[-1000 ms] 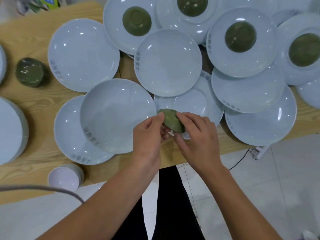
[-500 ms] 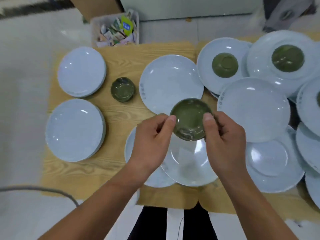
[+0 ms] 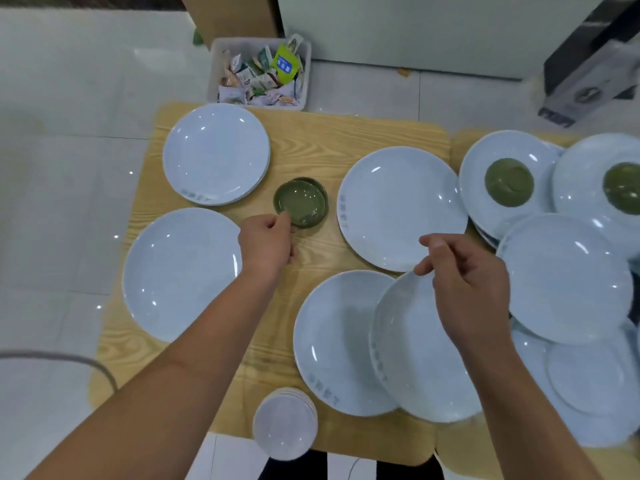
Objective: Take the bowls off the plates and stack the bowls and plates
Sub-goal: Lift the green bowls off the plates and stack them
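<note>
Moved from both hands, the green bowl [image 3: 300,202] now sits nested on another on the counter [image 3: 311,133] — left hand [image 3: 266,242] pinching its near rim. Right hand [image 3: 464,282] hangs loosely curled, empty, over a plate [image 3: 415,358] — rim lettering unreadable.

Light: pretty bright and even, came from overhead
Glare: small white glints dotted the plates [image 3: 401,206]
Blur: right edge was smeared
Edges: wide-angle bending at the corners
</note>
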